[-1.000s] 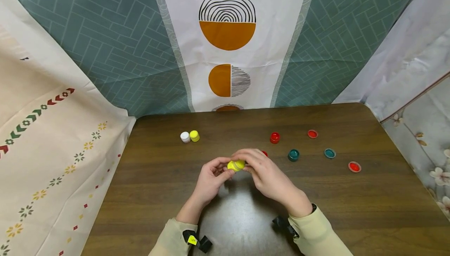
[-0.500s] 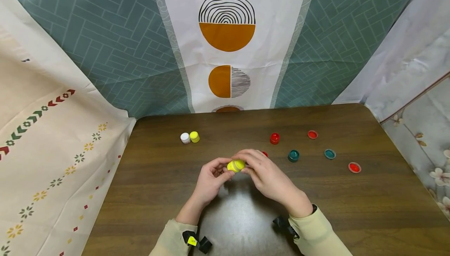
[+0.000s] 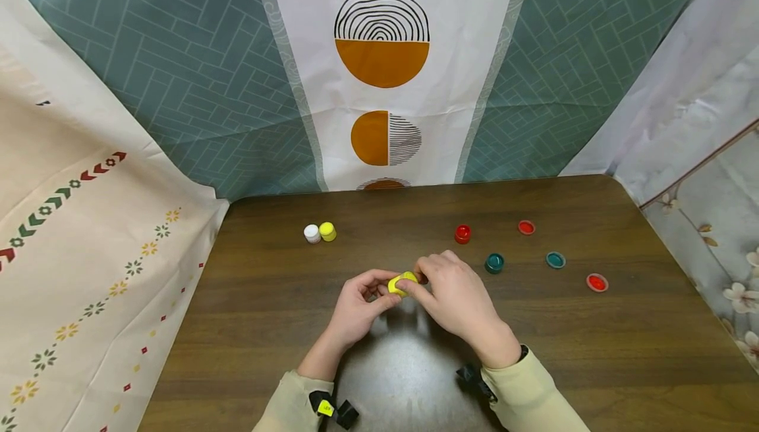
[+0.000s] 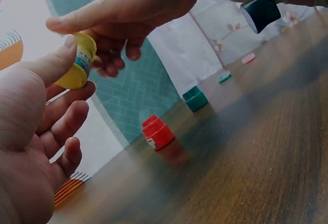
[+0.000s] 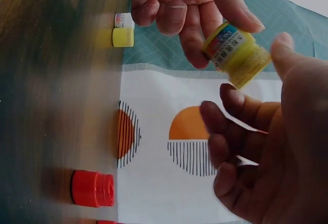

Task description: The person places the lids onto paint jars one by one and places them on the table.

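Note:
A small labelled yellow paint jar [image 3: 403, 283] is held above the table between both hands, tilted on its side. My left hand [image 3: 356, 310] pinches its labelled body between thumb and fingers, as the left wrist view shows the jar [image 4: 77, 73]. My right hand [image 3: 459, 297] is at the other end, thumb on one side and fingertips on the other, right at the edge of the jar [image 5: 248, 67]. In the right wrist view my right hand's remaining fingers [image 5: 220, 147] curl beneath that end.
Beyond my right hand stand an uncapped red jar [image 3: 462, 234] and a teal jar [image 3: 494, 263]. Two red lids [image 3: 597, 282] and a teal lid [image 3: 555, 260] lie farther right. At the back left, a white jar [image 3: 311, 234] and another yellow jar [image 3: 327, 232] stand side by side.
My right hand has turned, its thumb coming up over the near side of the yellow jar. The jar has shifted slightly right. A red jar's edge that showed behind the hand is now covered.

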### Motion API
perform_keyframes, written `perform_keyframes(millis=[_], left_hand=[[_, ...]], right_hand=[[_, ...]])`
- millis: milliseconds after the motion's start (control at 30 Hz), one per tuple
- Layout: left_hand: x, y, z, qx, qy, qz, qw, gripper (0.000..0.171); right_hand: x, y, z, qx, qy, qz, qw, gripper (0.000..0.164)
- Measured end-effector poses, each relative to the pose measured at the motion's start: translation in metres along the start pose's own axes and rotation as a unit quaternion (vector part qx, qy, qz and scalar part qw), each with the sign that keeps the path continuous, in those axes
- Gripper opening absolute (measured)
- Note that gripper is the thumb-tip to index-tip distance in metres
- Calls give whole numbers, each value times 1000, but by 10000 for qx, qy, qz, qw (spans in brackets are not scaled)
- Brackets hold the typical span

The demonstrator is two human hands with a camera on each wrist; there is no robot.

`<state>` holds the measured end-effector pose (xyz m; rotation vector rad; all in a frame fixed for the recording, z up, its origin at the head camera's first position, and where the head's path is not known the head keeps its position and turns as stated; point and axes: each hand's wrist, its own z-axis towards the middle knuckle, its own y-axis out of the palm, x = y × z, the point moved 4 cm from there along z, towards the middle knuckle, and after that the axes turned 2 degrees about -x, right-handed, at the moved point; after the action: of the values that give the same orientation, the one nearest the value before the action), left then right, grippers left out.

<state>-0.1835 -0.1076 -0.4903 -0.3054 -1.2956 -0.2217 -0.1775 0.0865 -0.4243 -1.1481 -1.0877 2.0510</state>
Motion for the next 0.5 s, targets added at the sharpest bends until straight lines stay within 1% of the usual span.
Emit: perform_keyframes(millis=[133, 200, 267, 367, 500], left_hand=[[0, 1, 0, 51, -152, 15, 9999, 30], [1, 1, 0, 60, -241, 6, 9997, 30], [1, 1, 0, 66, -311, -23, 9995, 30], [2, 0, 0, 32, -410, -126, 9991, 29], [1, -1, 0, -31, -440, -265, 9987, 28]], right_hand=[[6, 1, -1, -144, 387, 185, 9990, 30], [9, -1, -2, -143, 413, 376, 9983, 27], [10, -4, -2, -171, 262, 608, 9977, 28], [11, -9, -3, -323, -168, 878, 9955, 37], [10, -13, -4, -487, -752, 910, 9918, 48]])
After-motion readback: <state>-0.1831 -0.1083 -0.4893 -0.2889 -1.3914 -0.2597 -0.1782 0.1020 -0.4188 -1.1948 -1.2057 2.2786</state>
